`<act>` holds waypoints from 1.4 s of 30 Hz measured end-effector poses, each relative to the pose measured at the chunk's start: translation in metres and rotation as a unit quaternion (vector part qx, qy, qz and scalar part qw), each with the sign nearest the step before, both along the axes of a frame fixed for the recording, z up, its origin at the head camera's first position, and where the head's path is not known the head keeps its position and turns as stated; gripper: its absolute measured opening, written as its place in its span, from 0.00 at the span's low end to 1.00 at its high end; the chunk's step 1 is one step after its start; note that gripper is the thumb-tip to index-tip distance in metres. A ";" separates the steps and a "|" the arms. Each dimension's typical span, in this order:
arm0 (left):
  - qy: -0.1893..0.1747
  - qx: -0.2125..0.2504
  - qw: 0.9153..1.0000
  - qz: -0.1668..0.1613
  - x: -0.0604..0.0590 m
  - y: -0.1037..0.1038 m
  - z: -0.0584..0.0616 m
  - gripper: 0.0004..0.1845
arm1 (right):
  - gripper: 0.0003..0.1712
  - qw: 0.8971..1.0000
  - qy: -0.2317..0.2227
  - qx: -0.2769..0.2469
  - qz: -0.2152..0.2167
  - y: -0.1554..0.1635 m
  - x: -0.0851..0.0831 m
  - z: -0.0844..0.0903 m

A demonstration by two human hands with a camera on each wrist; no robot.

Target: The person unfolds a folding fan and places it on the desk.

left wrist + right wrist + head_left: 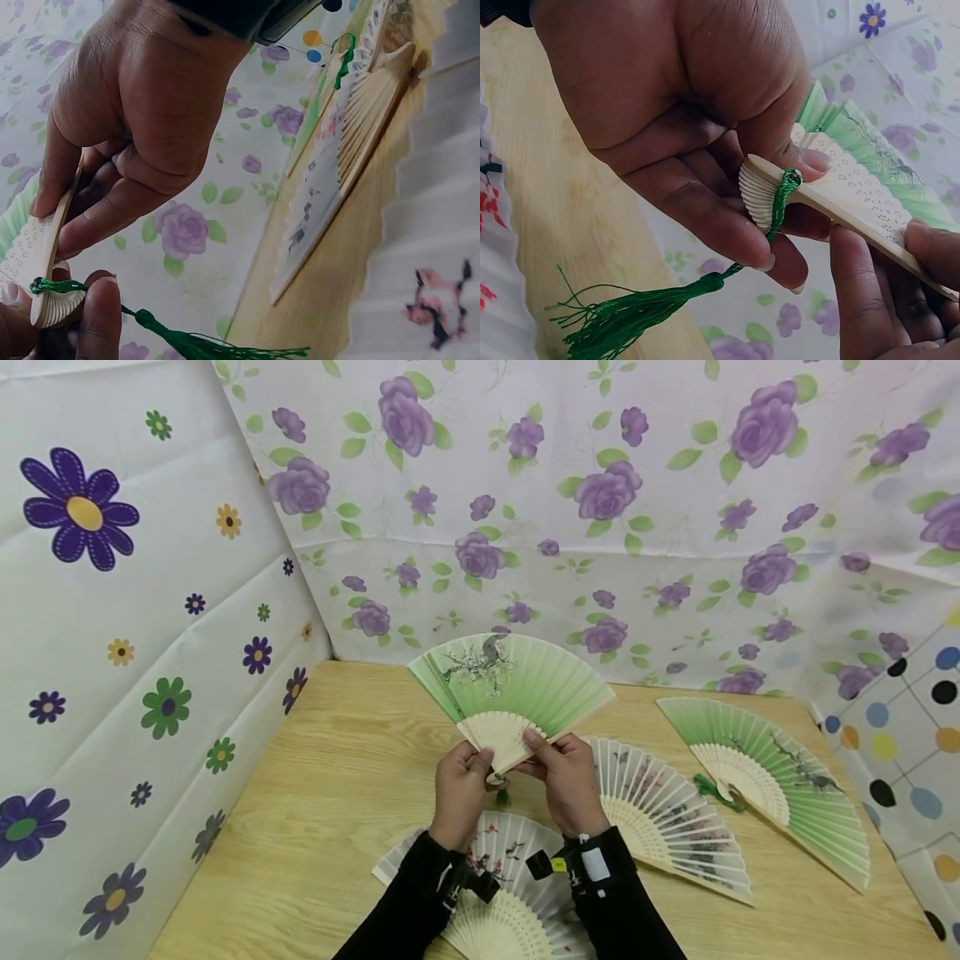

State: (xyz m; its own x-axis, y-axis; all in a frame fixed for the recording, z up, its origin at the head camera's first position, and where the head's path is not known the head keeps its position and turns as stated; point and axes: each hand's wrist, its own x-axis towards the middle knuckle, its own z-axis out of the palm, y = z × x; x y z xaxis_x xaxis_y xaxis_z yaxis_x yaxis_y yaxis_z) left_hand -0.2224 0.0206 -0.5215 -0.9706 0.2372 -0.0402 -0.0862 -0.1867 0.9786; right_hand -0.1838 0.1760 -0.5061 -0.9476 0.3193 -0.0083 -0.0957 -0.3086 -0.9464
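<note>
A green folding fan (525,693) with a painted dark branch and pale pierced ribs is spread open, held up above the table. My left hand (459,789) pinches its ribs near the pivot, thumb in front. On the right side, my right hand (573,781) grips the lower ribs and outer stick between thumb and fingers. From the pivot hangs a green tassel (652,311), its cord running past the left fingers in the right wrist view. Below my forearms lies a white fan (502,927) with red blossoms, partly covered by them.
Right of my hands, a spread white floral fan (667,827) rests on the wooden table (315,810). Farther right lies another green fan (780,768) with a green tassel (708,789). Flower-patterned sheets (525,527) stand behind and left; a dotted one is at right.
</note>
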 end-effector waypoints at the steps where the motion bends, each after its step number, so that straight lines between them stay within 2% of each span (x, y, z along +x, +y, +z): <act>1: 0.000 0.003 1.000 0.000 0.000 0.002 0.001 0.13 | 0.19 1.000 0.001 0.001 -0.002 0.001 0.000 0.000; 5: -0.012 0.009 1.000 -0.003 0.001 0.007 0.002 0.14 | 0.18 1.000 -0.001 0.001 -0.006 0.006 0.003 0.001; 11: -0.008 0.025 1.000 0.001 -0.002 0.011 0.001 0.13 | 0.19 1.000 0.006 -0.017 -0.025 0.006 0.003 -0.001; 19: -0.017 0.060 0.998 0.019 -0.003 0.012 0.002 0.14 | 0.20 0.997 0.027 -0.046 -0.054 -0.003 0.002 -0.003; 26: -0.023 0.057 0.998 0.024 -0.002 0.012 0.003 0.13 | 0.21 0.999 0.018 -0.034 -0.030 0.001 0.003 -0.001; 33: -0.023 0.043 0.999 0.004 0.000 0.011 0.001 0.15 | 0.23 1.000 0.016 -0.011 0.005 0.017 0.005 0.000; 38: -0.026 0.040 0.999 0.002 -0.001 0.011 -0.001 0.15 | 0.21 0.999 0.034 0.009 0.009 0.024 0.006 -0.001; 42: -0.022 0.055 0.998 0.009 -0.002 0.011 0.001 0.14 | 0.20 0.999 0.041 -0.011 -0.012 0.020 0.006 0.000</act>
State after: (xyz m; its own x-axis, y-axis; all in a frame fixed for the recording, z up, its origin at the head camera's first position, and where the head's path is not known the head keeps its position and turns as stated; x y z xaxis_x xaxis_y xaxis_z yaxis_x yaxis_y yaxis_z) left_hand -0.2248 0.0321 -0.5204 -0.9728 0.2244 -0.0583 -0.1249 -0.2956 0.9471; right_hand -0.1779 0.1962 -0.5065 -0.9374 0.3428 0.0620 -0.1808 -0.3268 -0.9276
